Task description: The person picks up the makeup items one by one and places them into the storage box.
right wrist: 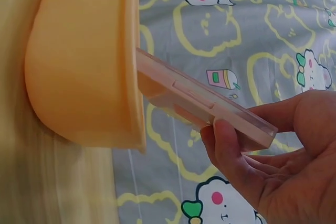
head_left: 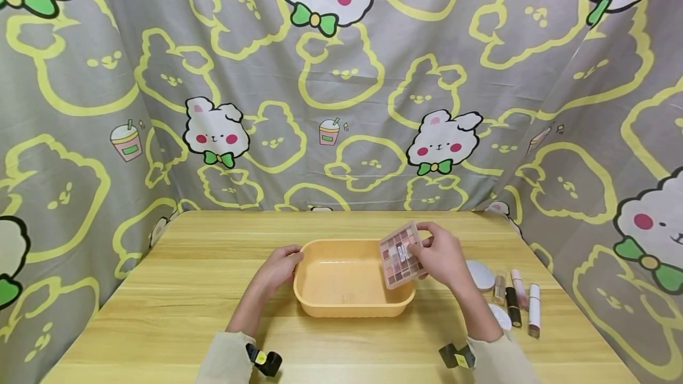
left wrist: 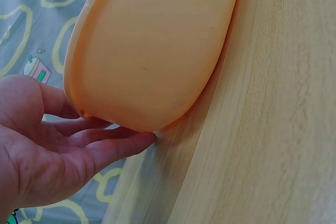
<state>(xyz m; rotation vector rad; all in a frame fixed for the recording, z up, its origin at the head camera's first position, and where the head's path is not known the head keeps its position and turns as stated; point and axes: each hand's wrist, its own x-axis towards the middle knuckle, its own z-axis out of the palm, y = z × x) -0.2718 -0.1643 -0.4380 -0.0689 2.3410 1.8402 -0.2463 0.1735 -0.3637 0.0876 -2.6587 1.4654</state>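
Note:
A yellow-orange plastic basin [head_left: 341, 312] stands on the wooden table in front of me. At its left end my left hand [head_left: 280, 265] holds the rim, with fingers against the outer wall [left wrist: 157, 66]. My right hand [head_left: 441, 253] grips a flat eyeshadow palette [head_left: 395, 265] by its right edge. The palette, with a clear printed lid over many pink and brown squares, is tilted over the basin's right end. In the right wrist view the palette's side [right wrist: 194, 98] shows, its far end behind the basin's rim [right wrist: 135, 77].
Right of the basin lie a round white compact [head_left: 480, 275], another round white item [head_left: 500, 317] partly behind the right forearm, and several cosmetic tubes, including a black one [head_left: 513, 307] and a white-capped one [head_left: 534, 310]. A patterned curtain [head_left: 341, 82] surrounds the table.

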